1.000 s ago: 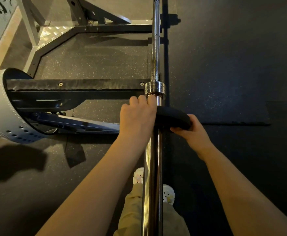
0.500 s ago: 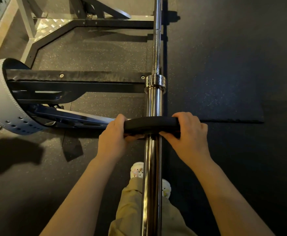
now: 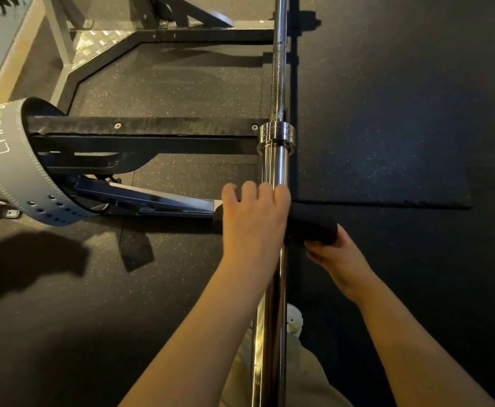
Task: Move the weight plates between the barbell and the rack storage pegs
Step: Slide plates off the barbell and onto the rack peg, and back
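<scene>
A small black weight plate (image 3: pixel 310 223) sat threaded on the chrome sleeve of the barbell (image 3: pixel 272 177), partway along it, with a stretch of bare sleeve between the plate and the collar (image 3: pixel 276 133) farther off. The plate looked slightly tilted rather than square to the bar. The left hand (image 3: pixel 252 224) lay over the plate's top and left part, fingers curled over its far edge and against the sleeve. The right hand (image 3: pixel 338 257) gripped the plate's right, near edge from below, thumb and fingers closed on the rim. Both hands were clasped on the one plate.

Whether the plate was going on or coming off could not be told from this view alone. If it was being loaded, the plate was on the sleeve but not seated, and it would have to slide farther to meet the collar. If it was being stripped, most of the near sleeve remained to travel before the plate was free.

No storage pegs and no other plates were in view, so the share of the whole job done could not be judged. To the left, a grey lifting belt (image 3: pixel 8 171) hung around a black rack arm (image 3: pixel 140 127), well apart from the hands. Dark rubber flooring (image 3: pixel 401 113) lay below.
</scene>
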A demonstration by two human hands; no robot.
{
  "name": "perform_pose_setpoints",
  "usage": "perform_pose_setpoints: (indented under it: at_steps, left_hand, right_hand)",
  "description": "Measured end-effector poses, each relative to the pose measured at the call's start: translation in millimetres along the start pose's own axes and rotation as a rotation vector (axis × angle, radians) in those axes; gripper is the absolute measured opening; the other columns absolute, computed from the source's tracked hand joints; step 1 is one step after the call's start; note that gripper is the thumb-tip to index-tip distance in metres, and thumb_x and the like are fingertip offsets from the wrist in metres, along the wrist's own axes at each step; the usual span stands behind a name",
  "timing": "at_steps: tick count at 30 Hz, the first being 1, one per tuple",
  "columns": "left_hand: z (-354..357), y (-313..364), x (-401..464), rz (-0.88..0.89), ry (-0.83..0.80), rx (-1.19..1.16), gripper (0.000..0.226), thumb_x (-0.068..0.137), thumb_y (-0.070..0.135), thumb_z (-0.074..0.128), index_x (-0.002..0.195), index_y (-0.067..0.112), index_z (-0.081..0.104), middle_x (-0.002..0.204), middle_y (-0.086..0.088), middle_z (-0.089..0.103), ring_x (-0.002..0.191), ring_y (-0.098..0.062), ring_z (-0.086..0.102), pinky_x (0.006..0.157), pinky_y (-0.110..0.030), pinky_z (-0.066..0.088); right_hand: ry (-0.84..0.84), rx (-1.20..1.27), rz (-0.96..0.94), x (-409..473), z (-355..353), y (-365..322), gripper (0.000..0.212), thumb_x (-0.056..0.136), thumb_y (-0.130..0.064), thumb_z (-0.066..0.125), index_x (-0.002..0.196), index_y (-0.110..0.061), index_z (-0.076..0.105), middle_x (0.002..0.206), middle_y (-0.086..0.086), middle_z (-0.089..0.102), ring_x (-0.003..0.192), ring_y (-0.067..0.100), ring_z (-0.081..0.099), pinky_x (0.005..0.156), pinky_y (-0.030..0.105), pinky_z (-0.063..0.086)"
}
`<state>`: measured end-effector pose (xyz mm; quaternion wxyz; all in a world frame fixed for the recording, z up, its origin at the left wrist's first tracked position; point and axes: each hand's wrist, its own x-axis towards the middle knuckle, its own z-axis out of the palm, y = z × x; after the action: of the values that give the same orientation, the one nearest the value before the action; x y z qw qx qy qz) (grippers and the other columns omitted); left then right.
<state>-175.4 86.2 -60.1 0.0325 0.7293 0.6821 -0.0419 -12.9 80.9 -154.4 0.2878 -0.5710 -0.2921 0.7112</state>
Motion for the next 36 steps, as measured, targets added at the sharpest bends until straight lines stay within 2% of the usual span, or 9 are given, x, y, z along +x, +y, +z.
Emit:
perform_pose_setpoints:
  at_steps: [6,15,19,22,25,29,32,34,36]
  left_hand:
    - [3,-6,0,0.012,-0.001,-0.045,0.038,0.091,0.027,0.057,0.123,0.019,0.037,0.119,-0.003,0.049,0.111,-0.023,0.044,0.092,-0.041,0.040]
    - [21,-33,-17,-0.113,0.067,-0.277,0.034,0.084,0.019,0.067,0.109,0.017,0.045,0.106,0.001,0.050,0.099,-0.017,0.046,0.073,-0.026,0.037]
    - [50,-57,-27,-0.268,-0.018,-0.618,0.036,0.082,0.017,0.071,0.106,0.021,0.045,0.103,0.008,0.049,0.100,-0.012,0.052,0.083,-0.036,0.051]
    - [69,-62,-46,-0.322,-0.084,-0.881,0.039,0.080,0.019,0.073,0.107,0.022,0.045,0.109,0.007,0.056,0.106,-0.010,0.056,0.093,-0.038,0.050]
    - [78,-60,-56,-0.337,-0.066,-0.959,0.044,0.079,0.023,0.073,0.114,0.015,0.047,0.110,0.007,0.056,0.108,-0.012,0.057,0.093,-0.034,0.049]
    - [71,-61,-56,-0.313,-0.042,-0.866,0.039,0.081,0.024,0.071,0.108,0.024,0.043,0.107,0.007,0.056,0.107,-0.014,0.057,0.091,-0.038,0.051]
    - [60,-59,-57,-0.284,-0.022,-0.712,0.037,0.081,0.026,0.071,0.106,0.024,0.044,0.105,0.005,0.056,0.105,-0.015,0.057,0.095,-0.044,0.047]
    - [51,-55,-58,-0.254,0.008,-0.577,0.037,0.083,0.026,0.070,0.111,0.020,0.046,0.109,0.003,0.056,0.107,-0.017,0.054,0.097,-0.038,0.040]
    - [42,-47,-60,-0.190,0.060,-0.441,0.034,0.086,0.026,0.066,0.112,0.018,0.046,0.110,0.001,0.055,0.108,-0.019,0.051,0.095,-0.037,0.035]
  right_hand:
    - [0.012,-0.013,-0.012,0,-2,1,0.044,0.080,-0.001,0.065,0.115,-0.025,0.056,0.119,0.001,0.061,0.112,0.017,0.058,0.092,0.037,0.048]
    - [0.064,-0.463,-0.248,-18,7,-27,0.035,0.079,-0.017,0.073,0.101,-0.030,0.050,0.106,-0.012,0.055,0.100,0.003,0.052,0.088,0.028,0.046]
    - [0.267,-0.918,-0.515,-33,29,-26,0.039,0.077,-0.042,0.069,0.107,-0.031,0.047,0.100,-0.017,0.049,0.093,0.002,0.048,0.088,0.029,0.036]
    - [0.448,-1.120,-0.717,-46,54,-12,0.048,0.076,-0.050,0.064,0.114,-0.025,0.048,0.105,-0.008,0.049,0.098,0.009,0.044,0.086,0.031,0.027]
    - [0.477,-1.111,-0.763,-47,59,-7,0.050,0.074,-0.050,0.063,0.115,-0.025,0.048,0.110,-0.003,0.052,0.102,0.014,0.046,0.087,0.031,0.023]
    - [0.449,-1.026,-0.691,-52,50,-1,0.052,0.077,-0.043,0.071,0.118,-0.022,0.048,0.110,-0.006,0.048,0.102,0.008,0.042,0.091,0.031,0.024]
    - [0.373,-0.900,-0.615,-53,42,3,0.048,0.078,-0.041,0.071,0.116,-0.028,0.045,0.109,-0.014,0.044,0.102,0.003,0.040,0.097,0.037,0.030]
    - [0.327,-0.746,-0.547,-53,37,7,0.047,0.075,-0.043,0.071,0.113,-0.036,0.043,0.110,-0.015,0.048,0.105,0.006,0.045,0.101,0.047,0.036]
    - [0.284,-0.543,-0.454,-56,33,14,0.047,0.076,-0.038,0.071,0.114,-0.038,0.044,0.113,-0.014,0.051,0.110,0.010,0.050,0.098,0.043,0.043]
